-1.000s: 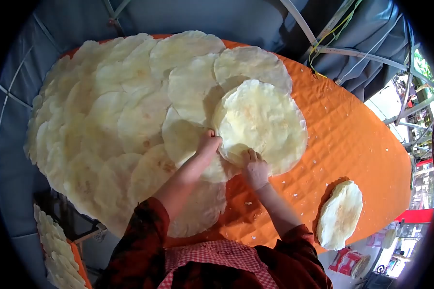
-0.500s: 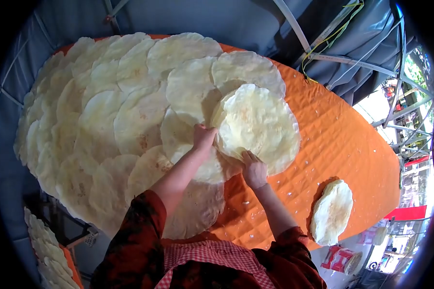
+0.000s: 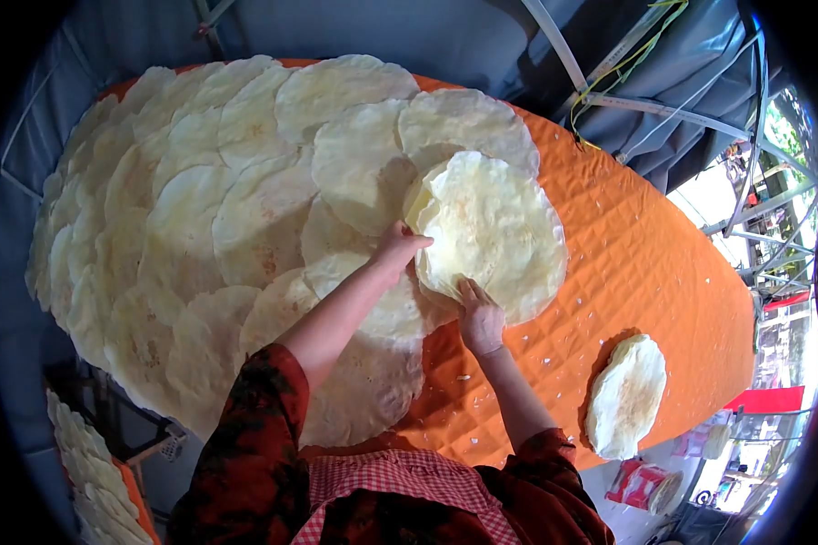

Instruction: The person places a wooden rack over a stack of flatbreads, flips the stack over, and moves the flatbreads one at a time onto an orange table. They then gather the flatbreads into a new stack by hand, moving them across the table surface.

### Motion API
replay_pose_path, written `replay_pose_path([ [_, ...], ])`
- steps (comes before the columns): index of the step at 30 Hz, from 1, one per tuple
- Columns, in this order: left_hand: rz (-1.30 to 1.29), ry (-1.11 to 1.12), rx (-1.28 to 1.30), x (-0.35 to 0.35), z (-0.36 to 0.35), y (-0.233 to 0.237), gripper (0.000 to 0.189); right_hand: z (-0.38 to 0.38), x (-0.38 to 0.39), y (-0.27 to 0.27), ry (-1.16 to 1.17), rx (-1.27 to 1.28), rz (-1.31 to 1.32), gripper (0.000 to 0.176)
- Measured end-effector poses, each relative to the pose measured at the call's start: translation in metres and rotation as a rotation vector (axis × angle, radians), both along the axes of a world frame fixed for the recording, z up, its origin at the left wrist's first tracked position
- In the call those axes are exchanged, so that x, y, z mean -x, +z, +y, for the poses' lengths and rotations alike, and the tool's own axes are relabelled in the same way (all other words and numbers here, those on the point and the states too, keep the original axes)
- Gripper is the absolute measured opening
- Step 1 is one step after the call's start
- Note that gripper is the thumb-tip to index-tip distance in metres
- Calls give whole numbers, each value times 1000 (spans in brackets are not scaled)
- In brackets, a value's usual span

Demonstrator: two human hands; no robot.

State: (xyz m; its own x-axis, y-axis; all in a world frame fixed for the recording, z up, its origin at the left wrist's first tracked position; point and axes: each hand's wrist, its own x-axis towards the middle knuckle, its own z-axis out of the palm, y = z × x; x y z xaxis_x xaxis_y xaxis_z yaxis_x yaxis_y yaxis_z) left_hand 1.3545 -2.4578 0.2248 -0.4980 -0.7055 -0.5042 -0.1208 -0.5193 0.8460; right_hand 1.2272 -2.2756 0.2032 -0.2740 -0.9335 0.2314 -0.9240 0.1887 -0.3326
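Note:
A stack of thin round flatbreads is between my hands, its left edge raised and its layers showing there. My left hand pinches that left edge, thumb on top. At the near edge, my right hand has its fingers closed on the rim of the same stack. Under and left of it, many more pale flatbread rounds lie overlapping across the orange quilted cover. Their surfaces carry some brown spots.
A smaller pile of flatbreads sits at the cover's near right edge. More rounds lie on a second orange surface at lower left. Grey sheeting and metal poles stand behind. Red-and-white packages are on the floor at right.
My left hand has shifted slightly right and up, its thumb now further over the stack's edge. The stack's left edge has lifted a little. My right hand stays almost in place.

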Motion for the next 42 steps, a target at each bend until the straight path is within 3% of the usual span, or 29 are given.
replay_pose_path([
  [4, 275, -47, -369, -11, 5, 7, 51, 2, 2, -3, 20, -7, -5, 49],
  [7, 310, 51, -445, -6, 10, -16, 50, 0, 2, -13, 53, 10, 107, 55],
  [10, 294, 21, -520, -7, 10, -19, 49, 1, -24, 26, -60, 29, 268, 63],
  [13, 319, 61, -626, -3, 9, -23, 43, -7, -25, 33, -83, 84, 392, 71],
  [16, 434, 111, -684, 5, 10, -28, 41, -14, -22, 30, -140, -74, -143, 74],
  [19, 371, 126, -644, 11, 10, -25, 42, -21, -24, 36, -129, -86, -57, 70],
  [25, 416, 213, -636, 18, 13, -42, 45, -34, -29, 43, -63, 52, 179, 47],
  [28, 443, 249, -623, 23, 19, -37, 44, -32, -33, 31, -104, 8, 119, 47],
  [30, 477, 239, -715, 24, 20, -22, 38, -35, -31, 32, -141, 61, 38, 44],
  [32, 487, 187, -792, 28, 18, -24, 36, -38, -13, 29, -179, -43, 2, 49],
  [33, 488, 167, -770, 30, 18, -11, 37, -41, -4, 37, -198, -96, -15, 52],
  [34, 486, 145, -748, 34, 18, 3, 39, -46, 10, 52, -146, -170, -144, 41],
  [35, 482, 123, -726, 35, 18, 19, 42, -54, 37, 51, -74, -189, 6, 39],
  [36, 508, 122, -702, 36, 14, 30, 42, -71, 72, 56, -148, -161, -138, 36],
  [37, 573, 70, -716, 37, 7, 26, 40, -91, 115, 79, -129, -308, -157, 42],
  [38, 521, 136, -615, 40, 2, 30, 39, -117, 157, 102, -123, -143, -49, 49],
  [40, 488, 219, -417, 46, -12, 17, 38, -170, 233, 177, -137, -303, 183, 50],
  [41, 480, 256, -363, 48, -25, 6, 38, -178, 239, 217, -18, -15, 365, 22],
  [42, 473, 296, -308, 50, -39, -4, 37, -183, 224, 264, 18, 45, 379, 24],
])
